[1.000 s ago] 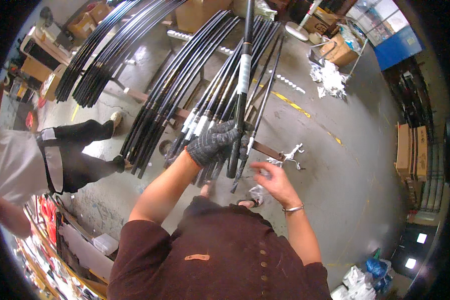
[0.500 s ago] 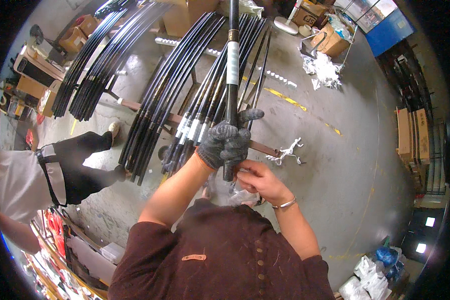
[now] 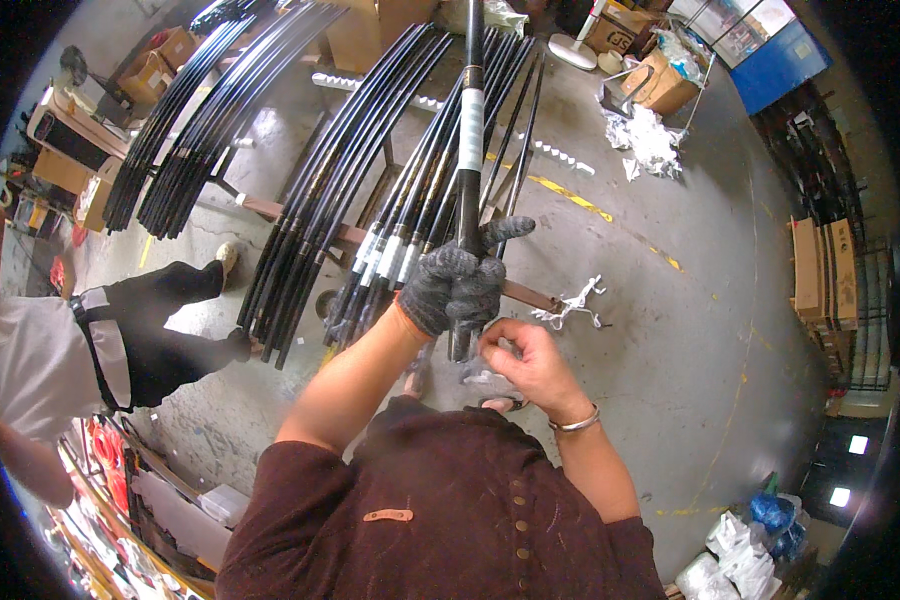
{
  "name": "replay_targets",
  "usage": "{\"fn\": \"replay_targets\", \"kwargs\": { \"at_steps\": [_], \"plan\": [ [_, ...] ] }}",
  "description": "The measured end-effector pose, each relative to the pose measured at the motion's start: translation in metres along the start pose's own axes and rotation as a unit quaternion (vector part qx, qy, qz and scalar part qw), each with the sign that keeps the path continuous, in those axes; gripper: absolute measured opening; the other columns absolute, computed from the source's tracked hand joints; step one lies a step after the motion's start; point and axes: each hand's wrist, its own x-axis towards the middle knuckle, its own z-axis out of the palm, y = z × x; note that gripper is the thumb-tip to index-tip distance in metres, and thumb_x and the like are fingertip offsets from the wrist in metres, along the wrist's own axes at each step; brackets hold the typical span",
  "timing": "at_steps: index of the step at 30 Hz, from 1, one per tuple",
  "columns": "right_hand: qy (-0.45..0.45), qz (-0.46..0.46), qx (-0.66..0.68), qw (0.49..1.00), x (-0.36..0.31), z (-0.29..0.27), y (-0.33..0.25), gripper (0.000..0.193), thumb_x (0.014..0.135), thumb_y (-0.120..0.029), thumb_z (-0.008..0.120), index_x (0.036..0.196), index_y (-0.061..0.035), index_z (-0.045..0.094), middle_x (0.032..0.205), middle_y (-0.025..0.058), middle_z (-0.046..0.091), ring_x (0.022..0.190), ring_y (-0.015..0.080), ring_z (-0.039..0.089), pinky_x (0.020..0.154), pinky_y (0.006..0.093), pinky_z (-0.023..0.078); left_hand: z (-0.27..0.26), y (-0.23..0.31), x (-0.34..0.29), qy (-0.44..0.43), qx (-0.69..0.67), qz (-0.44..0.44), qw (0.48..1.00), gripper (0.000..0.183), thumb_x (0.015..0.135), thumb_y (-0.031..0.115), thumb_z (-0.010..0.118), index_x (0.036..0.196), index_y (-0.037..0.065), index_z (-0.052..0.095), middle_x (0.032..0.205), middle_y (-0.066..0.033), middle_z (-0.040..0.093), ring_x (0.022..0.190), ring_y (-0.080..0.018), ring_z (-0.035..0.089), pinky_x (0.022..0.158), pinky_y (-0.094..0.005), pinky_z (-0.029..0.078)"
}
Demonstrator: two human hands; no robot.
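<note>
My left hand [image 3: 450, 290], in a dark grey knit glove, is wrapped round the lower part of a glossy black rod [image 3: 469, 205]. The rod carries a white band and thin gold marks, and runs away from me past the top edge. The gloved index finger sticks out to the right. Just right of the rod's near end is my bare right hand [image 3: 535, 368], apart from the rod, with thumb and forefinger closed in a pinch. What they hold, if anything, is too small to make out. Many similar black rods [image 3: 395, 215], some white-banded, lean on a rack to the left.
At the left stands another person [image 3: 60, 350] in a light top and dark trousers. More rods [image 3: 205, 160] lie on a rack farther left. White scraps hang from the rack bar's end [image 3: 570, 305]. Cardboard boxes [image 3: 660, 85] and crumpled white material [image 3: 650, 140] sit at the far right.
My right hand has moved slightly right and toward me, away from the rod's near end. The rod's upper part has tilted a little to the right, still in my left hand.
</note>
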Motion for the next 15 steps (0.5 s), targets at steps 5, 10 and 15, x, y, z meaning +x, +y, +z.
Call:
{"fn": "replay_targets", "kwargs": {
  "at_steps": [5,10,15],
  "plan": [
    [-0.034,0.076,0.156,0.984,-0.004,0.008,0.006,0.024,0.086,-0.020,0.064,0.090,0.0031,0.062,0.079,0.0019,0.061,0.072,0.0101,0.053,0.064,0.0264,0.045,0.007,-0.003,-0.002,0.021,0.020,0.018,0.999,0.073,0.082,0.013,0.061,0.145,0.005,0.024,0.053,0.0006,0.038,0.035,-0.0098,0.033,0.031,-0.0238,0.029],
    [0.077,-0.047,-0.091,0.992,0.005,0.020,0.011,0.026,0.083,-0.021,0.070,0.085,0.0041,0.062,0.069,0.0029,0.057,0.060,0.0098,0.048,0.053,0.0284,0.041,0.005,-0.004,-0.004,0.116,0.162,0.013,0.980,0.070,0.083,0.017,0.063,0.142,0.004,0.028,0.056,0.0011,0.041,0.040,-0.0107,0.039,0.037,-0.0256,0.035],
    [0.087,-0.026,-0.181,0.979,0.003,0.012,0.006,0.024,0.079,-0.015,0.072,0.071,0.0031,0.058,0.059,0.0101,0.053,0.057,0.0099,0.047,0.051,0.0302,0.040,0.007,0.004,-0.014,0.226,0.399,-0.016,0.888,0.069,0.082,0.022,0.068,0.140,0.005,0.036,0.073,0.0019,0.055,0.061,-0.0109,0.055,0.056,-0.0267,0.047]
  ]
}}
